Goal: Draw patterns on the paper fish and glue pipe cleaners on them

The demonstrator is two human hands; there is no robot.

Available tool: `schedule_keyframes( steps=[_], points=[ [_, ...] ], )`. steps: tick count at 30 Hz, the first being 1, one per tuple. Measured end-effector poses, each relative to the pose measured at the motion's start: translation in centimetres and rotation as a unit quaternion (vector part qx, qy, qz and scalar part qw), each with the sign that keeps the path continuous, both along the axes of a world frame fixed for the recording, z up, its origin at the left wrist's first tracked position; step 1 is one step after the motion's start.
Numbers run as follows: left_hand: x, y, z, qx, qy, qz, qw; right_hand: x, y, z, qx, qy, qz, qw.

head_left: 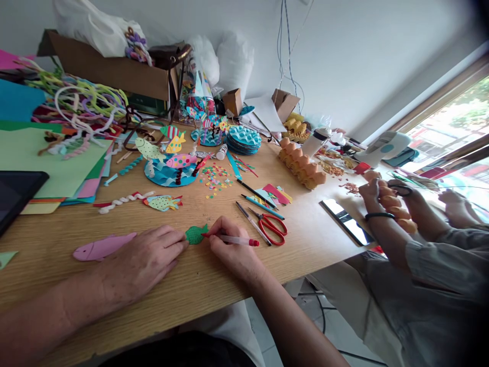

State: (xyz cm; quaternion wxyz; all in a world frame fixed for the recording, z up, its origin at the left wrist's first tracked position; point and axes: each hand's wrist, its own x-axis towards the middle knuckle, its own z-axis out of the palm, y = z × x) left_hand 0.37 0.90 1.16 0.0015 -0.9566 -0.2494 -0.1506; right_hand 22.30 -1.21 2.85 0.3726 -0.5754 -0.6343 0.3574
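Observation:
My right hand [233,250] grips a red felt-tip pen [237,239], its tip at the tail of a small green paper fish [196,235]. The fish lies flat on the table and has drawn scale marks on its body. Stretched out flat, my left hand [156,252] rests on the table with its fingertips touching the head end of the green fish. Beside that hand lies a pink paper fish [103,247], its tail end close to the knuckles. Red-handled scissors [272,228] and a pen [254,224] lie right of my right hand.
Finished paper fish stand on a blue base [170,177] behind my hands, near paper dots [215,178]. Coloured sheets [49,158] and a dark tablet [19,196] are at left. An egg carton [303,165], a phone [346,221] and a co-worker's hands [370,193] are at right.

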Motion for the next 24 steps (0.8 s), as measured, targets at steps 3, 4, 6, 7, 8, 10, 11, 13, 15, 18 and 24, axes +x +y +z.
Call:
schedule_keyframes(
  steps=[3, 4, 6, 7, 8, 10, 11, 13, 15, 18, 24],
  points=[
    [-0.02, -0.02, 0.12, -0.011, 0.005, 0.006, 1.000, 0.01, 0.00, -0.33, -0.005, 0.013, 0.007, 1.000],
    [-0.02, -0.04, 0.14, -0.017, 0.008, 0.009, 1.000, -0.01, 0.00, -0.44, -0.005, 0.013, 0.010, 1.000],
    [-0.01, -0.09, 0.17, -0.027, 0.013, 0.014, 0.999, -0.07, 0.01, -0.62, -0.003, 0.010, 0.014, 1.000],
    [0.01, -0.12, 0.18, -0.029, 0.015, 0.014, 0.999, -0.10, 0.02, -0.68, 0.000, 0.007, 0.013, 1.000],
    [0.03, -0.13, 0.20, -0.030, 0.016, 0.013, 0.999, -0.12, 0.03, -0.71, 0.003, 0.004, 0.013, 1.000],
    [0.08, -0.14, 0.21, -0.031, 0.015, 0.011, 0.999, -0.15, 0.05, -0.70, 0.007, -0.004, 0.014, 1.000],
    [0.09, -0.13, 0.19, -0.031, 0.012, 0.011, 0.999, -0.16, 0.06, -0.67, 0.007, -0.007, 0.014, 1.000],
    [0.08, -0.10, 0.11, -0.033, 0.008, 0.012, 0.999, -0.15, 0.07, -0.58, 0.006, -0.009, 0.017, 1.000],
    [0.04, -0.10, -0.02, -0.032, 0.005, 0.012, 0.999, -0.15, 0.08, -0.54, 0.004, -0.011, 0.016, 1.000],
    [0.00, -0.15, -0.17, -0.032, 0.005, 0.012, 0.999, -0.17, 0.08, -0.59, 0.004, -0.018, 0.015, 1.000],
    [0.11, -0.14, -0.08, -0.027, 0.015, 0.014, 0.999, -0.26, 0.12, -0.70, 0.014, -0.027, 0.013, 0.999]
  ],
)
